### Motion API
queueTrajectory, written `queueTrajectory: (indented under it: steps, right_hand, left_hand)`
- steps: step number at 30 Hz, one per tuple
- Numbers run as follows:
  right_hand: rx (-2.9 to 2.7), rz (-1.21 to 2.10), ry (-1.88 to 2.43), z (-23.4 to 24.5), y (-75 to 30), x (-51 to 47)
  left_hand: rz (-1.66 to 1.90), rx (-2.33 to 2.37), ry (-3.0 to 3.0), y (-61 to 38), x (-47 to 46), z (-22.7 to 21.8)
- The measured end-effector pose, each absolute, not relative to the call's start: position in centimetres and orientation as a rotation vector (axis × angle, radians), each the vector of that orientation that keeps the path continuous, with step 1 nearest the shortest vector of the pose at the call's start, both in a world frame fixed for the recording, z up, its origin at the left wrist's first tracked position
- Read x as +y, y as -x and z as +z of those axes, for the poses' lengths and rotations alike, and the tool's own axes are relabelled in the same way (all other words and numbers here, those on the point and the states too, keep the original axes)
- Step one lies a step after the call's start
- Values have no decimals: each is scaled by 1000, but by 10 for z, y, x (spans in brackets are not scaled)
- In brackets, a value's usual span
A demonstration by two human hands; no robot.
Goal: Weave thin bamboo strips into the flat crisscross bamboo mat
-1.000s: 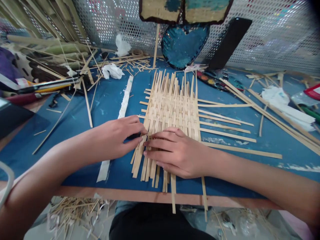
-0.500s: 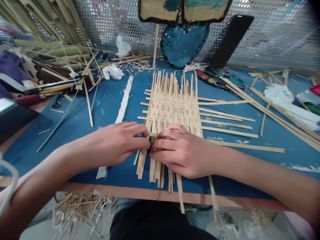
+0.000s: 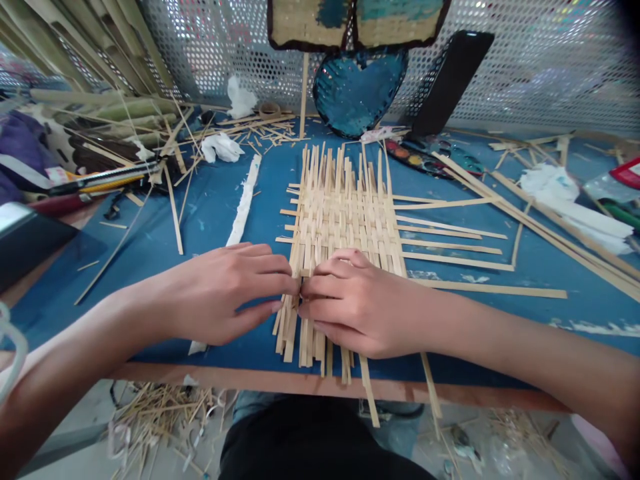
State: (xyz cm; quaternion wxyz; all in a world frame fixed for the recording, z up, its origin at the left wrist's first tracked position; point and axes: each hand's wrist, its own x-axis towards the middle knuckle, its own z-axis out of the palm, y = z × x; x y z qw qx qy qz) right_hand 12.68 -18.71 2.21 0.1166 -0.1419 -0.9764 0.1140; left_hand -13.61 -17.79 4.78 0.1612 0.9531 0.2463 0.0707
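Woven mat [image 3: 345,220] at centre of blue tabletop [image 3: 210,213]. Left hand [image 3: 225,290], mat's eight o'clock, thumb parted from fingers; right hand [image 3: 367,303], six o'clock, half-curled over it; grips unclear. Step seems strip-weaving; next likely needs fine fingertip work, mat steadied.

This looked like a craft workshop, or a working corner of one. A partly woven mat [image 3: 345,217] of flat strips lay on a blue-topped desk [image 3: 210,203] streaked with white smears [image 3: 595,327]. Bamboo-like poles [image 3: 100,43] stood at the far left by a perforated metal panel [image 3: 220,47], and thin offcuts [image 3: 265,128] littered the back. A paint palette [image 3: 415,158] sat near a glossy blue heart-shaped piece [image 3: 357,97], while scraps [image 3: 163,413] lay heaped on the floor [image 3: 83,407].
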Motion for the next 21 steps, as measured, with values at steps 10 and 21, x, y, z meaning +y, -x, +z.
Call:
queueTrajectory:
  steps: [10,21]
  right_hand:
    - [-2879,277,287,15,-130,-181]
    - [-2835,307,273,8,-129,-175]
  left_hand:
    - [196,665,-2793,142,-178,37]
    - [-40,814,-2960,129,-204,45]
